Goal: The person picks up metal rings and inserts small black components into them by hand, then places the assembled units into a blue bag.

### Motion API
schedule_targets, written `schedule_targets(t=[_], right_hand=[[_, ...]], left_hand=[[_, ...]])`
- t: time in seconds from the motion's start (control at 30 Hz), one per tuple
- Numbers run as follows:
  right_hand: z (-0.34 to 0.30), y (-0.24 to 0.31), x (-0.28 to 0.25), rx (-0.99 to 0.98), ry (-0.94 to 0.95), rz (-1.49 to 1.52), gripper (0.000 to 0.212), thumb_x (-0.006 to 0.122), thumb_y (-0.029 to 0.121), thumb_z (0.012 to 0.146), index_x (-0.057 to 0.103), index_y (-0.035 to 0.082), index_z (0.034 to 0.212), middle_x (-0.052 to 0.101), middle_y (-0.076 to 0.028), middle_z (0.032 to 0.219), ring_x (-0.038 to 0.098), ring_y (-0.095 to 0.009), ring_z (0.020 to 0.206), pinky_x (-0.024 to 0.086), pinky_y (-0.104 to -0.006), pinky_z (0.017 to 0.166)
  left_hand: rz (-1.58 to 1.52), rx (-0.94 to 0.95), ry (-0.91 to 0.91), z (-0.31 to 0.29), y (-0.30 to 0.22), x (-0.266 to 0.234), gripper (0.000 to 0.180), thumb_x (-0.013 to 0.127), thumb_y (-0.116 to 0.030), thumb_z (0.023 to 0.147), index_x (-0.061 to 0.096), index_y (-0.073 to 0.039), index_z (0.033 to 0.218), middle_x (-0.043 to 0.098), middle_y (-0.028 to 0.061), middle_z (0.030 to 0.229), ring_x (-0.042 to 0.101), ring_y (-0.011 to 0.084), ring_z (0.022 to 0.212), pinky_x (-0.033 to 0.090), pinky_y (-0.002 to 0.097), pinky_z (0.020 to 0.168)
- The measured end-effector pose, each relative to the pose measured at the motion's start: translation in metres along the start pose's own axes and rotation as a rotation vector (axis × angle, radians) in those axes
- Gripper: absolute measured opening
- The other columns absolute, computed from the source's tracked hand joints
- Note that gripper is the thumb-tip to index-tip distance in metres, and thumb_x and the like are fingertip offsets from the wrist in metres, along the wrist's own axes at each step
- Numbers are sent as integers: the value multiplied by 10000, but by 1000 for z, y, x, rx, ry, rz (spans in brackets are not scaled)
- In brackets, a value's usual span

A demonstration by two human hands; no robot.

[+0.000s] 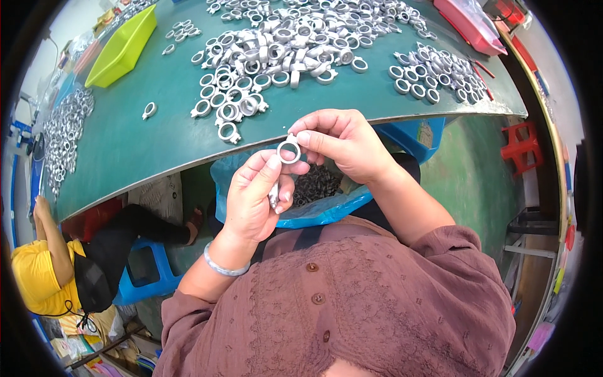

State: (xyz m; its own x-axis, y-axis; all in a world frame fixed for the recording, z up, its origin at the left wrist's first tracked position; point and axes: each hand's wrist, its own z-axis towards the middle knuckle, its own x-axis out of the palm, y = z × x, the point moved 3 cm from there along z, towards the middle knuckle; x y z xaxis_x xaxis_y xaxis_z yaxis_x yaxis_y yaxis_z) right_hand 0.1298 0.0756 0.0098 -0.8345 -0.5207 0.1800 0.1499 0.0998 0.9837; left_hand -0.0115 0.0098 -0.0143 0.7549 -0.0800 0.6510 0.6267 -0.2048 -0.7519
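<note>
Over the table's near edge, I hold a silver-grey metal ring [280, 153] with a small lug on top. My left hand [248, 201] pinches its lower left rim between thumb and fingers. A second small metal piece [274, 195], partly hidden, is tucked in that hand's curled lower fingers. The fingertips of my right hand [348, 147] close on the ring's lug from the right; whether they also hold a small part is hidden. Just below both hands sits a blue tub [333, 210] holding many small dark parts [316, 184].
A large heap of rings [301, 41] covers the green table [163, 141], with a smaller pile [433, 74] to its right. A yellow-green bin [122, 47] and a pink bin [468, 25] stand farther back. Someone in a yellow shirt [41, 273] sits at left.
</note>
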Motion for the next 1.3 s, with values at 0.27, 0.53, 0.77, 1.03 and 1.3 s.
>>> schedule_targets(t=[0.27,0.53,0.77,1.03,1.3], right_hand=[[0,7,-12,-58,-33,-22,145,622,132,806,640,14,887,608,1,730,507,-33,596,409,-170,541],[-3,9,-15,-48,-27,-13,117,603,84,815,641,1,889,614,-9,737,522,-45,615,427,-175,563],[-4,0,-18,60,51,178,119,583,101,836,615,0,889,616,-40,747,549,-75,584,439,-192,501],[-5,-7,-18,111,73,278,161,600,170,833,604,10,852,599,-41,705,552,-79,562,442,-188,480],[-6,-7,-15,133,94,321,154,597,150,835,594,5,885,605,-46,722,566,-83,575,455,-187,494]], left_hand=[[36,-22,-37,7,5,7,200,484,-190,910,566,-33,1001,617,97,871,450,43,534,313,144,416],[59,-36,-44,6,6,14,193,492,-189,905,567,-35,995,614,90,867,441,45,534,310,147,421],[-93,-96,35,7,5,18,193,465,-200,917,540,-32,977,611,91,857,436,52,533,320,153,414],[-242,-187,35,6,5,18,212,447,-207,924,533,-15,951,617,95,865,439,59,540,325,156,412],[-323,-216,48,6,5,15,242,432,-215,929,534,-3,984,607,72,833,430,55,545,318,154,410]])
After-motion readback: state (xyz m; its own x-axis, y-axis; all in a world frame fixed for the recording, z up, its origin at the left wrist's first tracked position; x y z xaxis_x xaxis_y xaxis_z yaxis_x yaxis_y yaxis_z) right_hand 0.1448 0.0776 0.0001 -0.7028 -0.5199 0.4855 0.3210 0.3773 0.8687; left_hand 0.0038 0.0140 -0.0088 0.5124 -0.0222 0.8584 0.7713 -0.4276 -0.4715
